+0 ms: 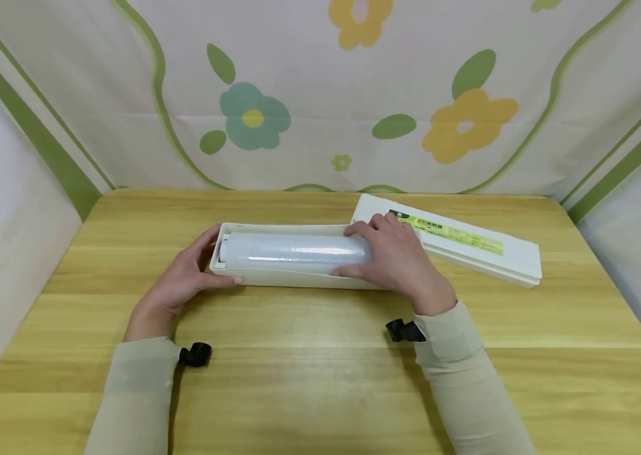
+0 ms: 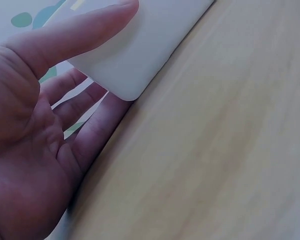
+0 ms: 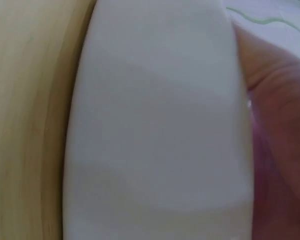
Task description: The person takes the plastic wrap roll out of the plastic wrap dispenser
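A long white box [image 1: 297, 278] lies on the table with its top off. Inside it sits a roll of clear plastic wrap [image 1: 292, 249]. My left hand [image 1: 184, 278] grips the box's left end, thumb on the front wall and fingers behind; the left wrist view shows the thumb lying on the white box wall [image 2: 125, 65]. Over the right part of the roll, my right hand [image 1: 396, 259] holds it from above, thumb at the near side and fingers at the far side. The right wrist view is mostly filled by the box's front wall [image 3: 160, 120], with the thumb beyond its edge.
A white lid [image 1: 519, 256] with a green and yellow label lies aslant behind and right of the box, close to the right hand. The wooden table [image 1: 297, 379] ends at a flowered curtain [image 1: 309, 76] at the back. Black wrist mounts [image 1: 197, 355] jut inward from the sleeves.
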A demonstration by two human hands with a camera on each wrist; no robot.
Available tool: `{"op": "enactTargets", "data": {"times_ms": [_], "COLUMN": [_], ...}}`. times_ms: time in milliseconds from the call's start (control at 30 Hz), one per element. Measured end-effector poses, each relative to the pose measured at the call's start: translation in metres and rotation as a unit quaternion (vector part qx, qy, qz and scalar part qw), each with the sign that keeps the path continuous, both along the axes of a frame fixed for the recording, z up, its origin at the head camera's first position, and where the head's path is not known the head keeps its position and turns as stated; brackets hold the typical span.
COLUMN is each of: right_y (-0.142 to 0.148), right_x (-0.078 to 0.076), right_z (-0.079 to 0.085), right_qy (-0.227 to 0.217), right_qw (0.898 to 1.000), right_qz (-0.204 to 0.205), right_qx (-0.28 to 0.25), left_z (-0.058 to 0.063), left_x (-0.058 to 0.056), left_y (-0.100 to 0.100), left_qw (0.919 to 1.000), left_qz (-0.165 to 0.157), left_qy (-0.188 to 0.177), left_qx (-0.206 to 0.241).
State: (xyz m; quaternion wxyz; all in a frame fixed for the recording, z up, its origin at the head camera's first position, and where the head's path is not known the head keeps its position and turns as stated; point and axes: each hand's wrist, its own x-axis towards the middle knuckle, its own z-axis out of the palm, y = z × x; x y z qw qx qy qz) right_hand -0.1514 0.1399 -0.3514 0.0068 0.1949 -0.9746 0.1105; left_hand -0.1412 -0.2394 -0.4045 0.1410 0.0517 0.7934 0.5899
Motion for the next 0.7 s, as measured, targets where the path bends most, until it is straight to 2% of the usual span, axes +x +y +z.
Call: {"op": "enactTargets", "data": {"times_ms": [167,433,700], "right_y": [0.0012,0.0002,-0.0061], "right_x": [-0.0017,0.0004,0.0076], "right_z": [-0.002,0.0016,0.0067], "right_qy": [-0.019,-0.021,0.01], "right_qw": [1.0,1.0,0.999], "right_qz": [0.004,0.003,0.01], "right_qx": [0.009,0.011,0.048], "left_z": [0.0006,0.0005,-0.0003], "left_x": [0.001,-0.0002,0.0028], "left_y": [0.0003,0.0008,0.0007], "left_qw": [1.0,1.0,1.0], "left_qz": [0.003,0.001,0.005], "left_qy": [-0.006,-0.001,-0.003], "left_qx": [0.002,0.004,0.008]}}
